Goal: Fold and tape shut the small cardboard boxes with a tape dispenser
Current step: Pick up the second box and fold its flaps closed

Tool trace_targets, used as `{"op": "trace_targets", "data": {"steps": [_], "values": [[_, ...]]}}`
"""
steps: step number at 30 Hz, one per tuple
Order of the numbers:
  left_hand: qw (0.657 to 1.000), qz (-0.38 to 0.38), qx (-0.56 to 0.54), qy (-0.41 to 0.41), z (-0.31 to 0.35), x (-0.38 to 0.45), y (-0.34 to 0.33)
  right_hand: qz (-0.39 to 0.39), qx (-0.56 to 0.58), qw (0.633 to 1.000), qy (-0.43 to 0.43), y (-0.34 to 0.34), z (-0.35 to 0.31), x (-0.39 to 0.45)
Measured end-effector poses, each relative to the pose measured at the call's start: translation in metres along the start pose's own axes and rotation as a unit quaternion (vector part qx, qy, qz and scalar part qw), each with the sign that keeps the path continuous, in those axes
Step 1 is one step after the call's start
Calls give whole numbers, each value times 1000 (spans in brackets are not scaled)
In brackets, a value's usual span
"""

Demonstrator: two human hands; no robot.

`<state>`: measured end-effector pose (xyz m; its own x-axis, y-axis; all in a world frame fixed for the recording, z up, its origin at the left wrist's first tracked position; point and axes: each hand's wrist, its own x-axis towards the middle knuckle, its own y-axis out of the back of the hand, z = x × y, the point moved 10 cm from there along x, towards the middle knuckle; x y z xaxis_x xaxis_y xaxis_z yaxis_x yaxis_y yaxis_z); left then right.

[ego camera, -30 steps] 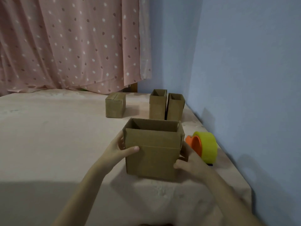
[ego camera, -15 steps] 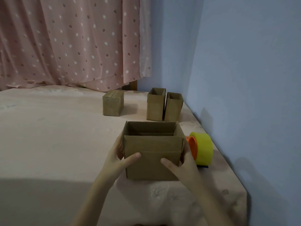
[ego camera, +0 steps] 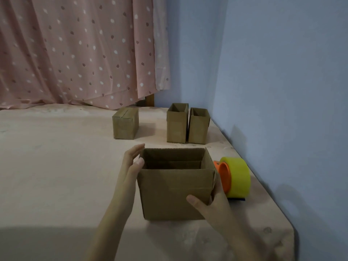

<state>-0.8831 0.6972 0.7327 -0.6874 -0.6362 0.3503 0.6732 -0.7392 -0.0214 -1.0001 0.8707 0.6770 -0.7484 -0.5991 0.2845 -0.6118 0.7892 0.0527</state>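
The table [ego camera: 56, 176] carries four cardboard boxes, all counted: the open box [ego camera: 175, 193] nearest the person, two narrow open boxes [ego camera: 188, 127] standing side by side and touching near the wall, and one closed box [ego camera: 125, 123] well to their left, its top flaps already down. One tape dispenser [ego camera: 235, 176], a yellow roll on an orange hub, stands just right of the near box.

Half a second ago both hands clasped the near box with thumbs across its front face. Now the left hand [ego camera: 131, 166] has come off the front and stands beside the box's left wall, fingers straight and loose, the thumb tip close to the upper left corner; whether it touches the cardboard cannot be told. The right hand [ego camera: 212, 204] has slid lower and wraps the front right corner, thumb pressed on the front face, the other fingers hidden behind the side. The box sits square on the table, mouth up, flaps upright.

This probably means positioning is over and flap folding is about to begin, the left hand freed to push a flap inward while the right steadies. Three boxes remain to be shut.
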Motion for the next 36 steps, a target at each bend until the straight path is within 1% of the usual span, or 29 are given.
{"op": "trace_targets", "data": {"steps": [2, 3, 4, 5, 7, 9, 11, 13, 16, 18, 19, 21, 23, 24, 25, 26, 27, 29, 33, 36], "values": [[995, -9, 95, -8, 17, 13, 4, -2, -6, 1000, -6, 0, 1, 1], [986, -35, 164, -10, 24, 21, 2, -1, -7, 1000, -8, 0, 1, 1], [965, -80, 248, -8, 27, 29, -4, 0, -6, 1000, -8, 0, 1, 1], [936, -132, 325, -8, 29, 33, -11, 1, -3, 1000, -6, 0, 1, 2], [883, -210, 421, -12, 33, 36, -23, 2, -7, 1000, -2, 0, -1, 1], [856, -246, 455, -12, 35, 38, -28, 6, -13, 1000, -3, 0, -1, 1], [843, -269, 465, -9, 36, 36, -32, 8, -12, 1000, -4, 0, -1, 0], [838, -291, 462, 3, 32, 35, -34, 8, -14, 1000, -6, 0, 0, 0], [839, -312, 444, 20, 25, 30, -36, 5, -13, 1000, -10, -1, -2, 0], [854, -307, 419, 30, 20, 28, -35, 5, -13, 1000, -7, -1, -3, 0], [870, -297, 392, 38, 19, 26, -34, 6, -10, 1000, -4, -1, -3, -1], [925, -246, 285, 50, 20, 23, -27, 6, -1, 1000, 1, -1, -2, -1], [975, -173, 124, 66, 18, 20, -16, 12, -1, 1000, 4, 0, -1, -1], [987, -133, 29, 85, 13, 19, -10, 13, -1, 1000, 3, 0, 0, -1], [988, -95, -55, 110, 2, 18, -2, 13, 0, 1000, 3, 1, 1, -1], [984, -71, -103, 127, -8, 15, 3, 11, -4, 1000, 4, 0, 1, -1], [984, -59, -106, 127, -17, 13, 7, 12, -4, 1000, 6, 1, 2, -2], [987, -59, -92, 118, -32, 5, 7, 16, -8, 1000, 2, 1, 4, -4], [981, -23, -142, 133, -45, -14, -2, 18, -10, 1000, -3, 0, 5, -8], [978, -28, -155, 135, -51, -21, -9, -9, -18, 1000, -7, -3, 6, -15]]}}
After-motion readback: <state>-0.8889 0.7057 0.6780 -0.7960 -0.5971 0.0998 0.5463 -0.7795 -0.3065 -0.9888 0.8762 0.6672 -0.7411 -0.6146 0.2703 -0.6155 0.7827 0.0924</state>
